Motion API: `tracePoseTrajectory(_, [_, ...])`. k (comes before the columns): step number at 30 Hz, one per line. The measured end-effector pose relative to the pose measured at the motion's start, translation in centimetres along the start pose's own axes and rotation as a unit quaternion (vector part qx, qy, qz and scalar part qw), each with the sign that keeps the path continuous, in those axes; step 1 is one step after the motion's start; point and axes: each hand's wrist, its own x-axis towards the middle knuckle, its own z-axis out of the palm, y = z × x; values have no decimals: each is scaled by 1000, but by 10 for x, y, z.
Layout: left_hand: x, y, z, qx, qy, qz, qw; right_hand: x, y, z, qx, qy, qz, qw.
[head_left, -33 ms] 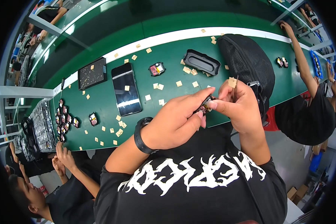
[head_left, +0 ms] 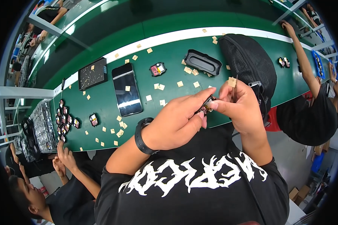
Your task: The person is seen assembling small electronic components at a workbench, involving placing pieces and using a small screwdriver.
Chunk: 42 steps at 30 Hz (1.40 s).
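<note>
My left hand point(head_left: 176, 122), with a black band on its wrist, pinches a small dark component point(head_left: 205, 106) in front of my chest, above the near edge of the green table point(head_left: 169, 48). My right hand point(head_left: 240, 108) meets it from the right, fingertips touching the same component. It also holds a thin upright stick with a beige square pad point(head_left: 233, 81) at its top. Whether the pad is stuck to the stick or only resting on it I cannot tell.
On the table lie a black phone point(head_left: 127, 89), a dark tray of small squares point(head_left: 92, 74), an oblong black tray point(head_left: 202, 62), a black mesh bag point(head_left: 249, 63), a red-black part point(head_left: 157, 69), several beige pads and several parts point(head_left: 64, 120). Other people work at right point(head_left: 300, 56) and lower left point(head_left: 64, 157).
</note>
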Motion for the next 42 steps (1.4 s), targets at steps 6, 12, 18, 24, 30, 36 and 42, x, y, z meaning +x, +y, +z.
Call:
tracePoseTrajectory(6, [3,-10,3,-139,-3,-59,989,2,9,-1,53,-14,44,998])
tracePoseTrajectory(12, [-6,-7,6,-321,58,-72,942,-12,-7,-30,-82,64,-183,978])
tracePoseTrajectory(18, [-16,7,-5,-166,63,-14,984,0,-17,-215,-371,444,-130,805])
tracePoseTrajectory(24, [-21,2,-7,-4,136,4,991,61,66,-361,-622,352,-93,693])
tracePoseTrajectory(30, [-80,-38,-55,138,416,-109,892,78,63,-353,-671,324,-122,656])
tracePoseTrajectory(36, [-201,-72,-111,312,495,-225,779,94,50,-314,-597,432,-115,666])
tracePoseTrajectory(42, [-200,-72,-118,392,425,-217,786,98,38,-330,-576,443,-37,686])
